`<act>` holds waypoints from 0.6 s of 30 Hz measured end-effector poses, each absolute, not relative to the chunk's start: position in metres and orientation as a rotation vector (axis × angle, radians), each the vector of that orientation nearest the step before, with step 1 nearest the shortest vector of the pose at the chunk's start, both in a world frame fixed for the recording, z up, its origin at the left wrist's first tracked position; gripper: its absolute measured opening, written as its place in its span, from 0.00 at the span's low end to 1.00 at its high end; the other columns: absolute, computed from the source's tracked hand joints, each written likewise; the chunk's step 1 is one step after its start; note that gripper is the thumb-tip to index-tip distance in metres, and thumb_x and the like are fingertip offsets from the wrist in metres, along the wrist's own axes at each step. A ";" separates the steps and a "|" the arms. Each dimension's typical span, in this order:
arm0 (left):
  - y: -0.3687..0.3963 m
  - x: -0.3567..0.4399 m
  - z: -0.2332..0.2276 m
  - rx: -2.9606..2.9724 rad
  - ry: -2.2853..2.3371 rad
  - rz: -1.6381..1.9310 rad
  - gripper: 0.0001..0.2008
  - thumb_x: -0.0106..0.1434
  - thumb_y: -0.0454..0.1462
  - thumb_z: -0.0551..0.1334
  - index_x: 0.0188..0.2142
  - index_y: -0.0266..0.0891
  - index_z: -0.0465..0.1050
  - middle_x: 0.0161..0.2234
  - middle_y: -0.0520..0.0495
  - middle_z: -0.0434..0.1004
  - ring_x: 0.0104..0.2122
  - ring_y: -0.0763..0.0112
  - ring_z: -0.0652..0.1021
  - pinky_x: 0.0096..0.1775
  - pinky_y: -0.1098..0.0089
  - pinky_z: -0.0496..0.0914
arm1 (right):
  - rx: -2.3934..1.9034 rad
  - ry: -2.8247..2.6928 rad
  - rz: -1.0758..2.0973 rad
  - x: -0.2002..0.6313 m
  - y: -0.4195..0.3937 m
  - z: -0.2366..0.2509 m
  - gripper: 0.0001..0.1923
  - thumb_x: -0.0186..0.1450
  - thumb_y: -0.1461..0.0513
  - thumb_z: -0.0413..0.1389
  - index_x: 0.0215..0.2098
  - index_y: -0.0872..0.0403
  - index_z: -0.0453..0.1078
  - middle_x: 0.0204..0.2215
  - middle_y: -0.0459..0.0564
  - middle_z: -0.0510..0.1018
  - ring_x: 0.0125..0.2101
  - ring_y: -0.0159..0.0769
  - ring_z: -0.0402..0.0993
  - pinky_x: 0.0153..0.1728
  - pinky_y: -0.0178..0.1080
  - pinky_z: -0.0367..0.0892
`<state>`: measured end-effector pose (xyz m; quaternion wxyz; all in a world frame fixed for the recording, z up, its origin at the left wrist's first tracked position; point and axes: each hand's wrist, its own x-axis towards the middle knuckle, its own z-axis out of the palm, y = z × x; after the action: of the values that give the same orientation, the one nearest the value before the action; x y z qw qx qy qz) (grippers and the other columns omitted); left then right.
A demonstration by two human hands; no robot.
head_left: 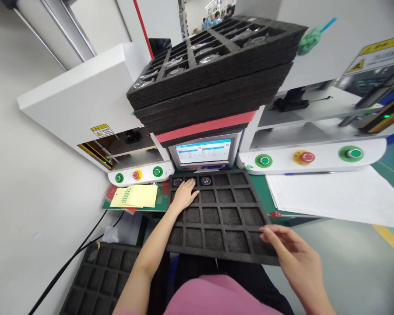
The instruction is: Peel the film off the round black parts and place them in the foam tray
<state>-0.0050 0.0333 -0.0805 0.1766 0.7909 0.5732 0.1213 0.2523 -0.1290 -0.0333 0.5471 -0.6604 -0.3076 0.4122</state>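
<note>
A black foam tray [216, 195] with square compartments lies before me, its near end jutting past the table edge. My left hand [184, 194] reaches into its far row, fingers bent over a small round black part [191, 180] that they partly hide. In the neighbouring compartments sit another round black part with white markings [206, 180] on the right and a dark round piece [177, 181] on the left. Near the tray's right front corner, the thumb and fingertips of my right hand [293, 251] come together at the foam edge.
Behind the tray is a screen [203, 152], beneath stacked foam trays [213, 81] holding wrapped parts. White machines with green and red buttons [306, 156] flank it. Yellow cards [134, 196] lie left, white sheets [335, 192] right. Another foam tray [100, 275] is low at left.
</note>
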 end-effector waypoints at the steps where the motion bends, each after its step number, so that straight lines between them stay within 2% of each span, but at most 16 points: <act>1: 0.031 -0.006 -0.082 2.249 1.601 0.341 0.19 0.66 0.37 0.62 0.56 0.37 0.70 0.62 0.38 0.67 0.63 0.56 0.66 0.64 0.48 0.57 | -1.571 -0.732 0.976 0.252 -0.128 -0.033 0.18 0.45 0.47 0.66 0.23 0.52 0.75 0.23 0.49 0.79 0.24 0.38 0.78 0.27 0.33 0.76; 5: 0.029 -0.014 -0.083 2.251 1.592 0.378 0.17 0.66 0.36 0.62 0.55 0.45 0.73 0.61 0.46 0.69 0.63 0.62 0.66 0.65 0.54 0.58 | -1.578 -0.763 0.987 0.247 -0.126 -0.033 0.18 0.45 0.47 0.66 0.23 0.52 0.75 0.22 0.49 0.79 0.24 0.38 0.77 0.27 0.33 0.76; 10: 0.032 -0.023 -0.078 2.203 1.812 0.521 0.14 0.68 0.32 0.57 0.52 0.36 0.73 0.55 0.39 0.75 0.58 0.60 0.72 0.60 0.50 0.64 | -1.568 -0.791 0.973 0.246 -0.127 -0.032 0.17 0.45 0.47 0.66 0.22 0.51 0.75 0.22 0.49 0.79 0.24 0.38 0.77 0.29 0.35 0.76; 13: 0.027 -0.022 -0.077 2.243 1.806 0.496 0.14 0.67 0.34 0.59 0.51 0.39 0.75 0.54 0.41 0.77 0.60 0.59 0.71 0.62 0.49 0.60 | -1.565 -0.791 0.966 0.248 -0.127 -0.034 0.17 0.45 0.47 0.66 0.22 0.50 0.75 0.21 0.48 0.78 0.23 0.39 0.77 0.28 0.36 0.76; 18: 0.021 -0.016 -0.082 2.311 1.722 0.351 0.20 0.63 0.39 0.65 0.55 0.46 0.73 0.61 0.44 0.68 0.65 0.55 0.63 0.66 0.48 0.53 | -1.555 -0.775 0.993 0.249 -0.125 -0.035 0.16 0.44 0.48 0.66 0.22 0.49 0.75 0.21 0.47 0.78 0.23 0.39 0.76 0.25 0.36 0.74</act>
<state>-0.0157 0.0211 -0.0820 0.1190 0.7902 0.5890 0.1200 0.2485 -0.1253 -0.0346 0.5395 -0.6542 -0.3261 0.4178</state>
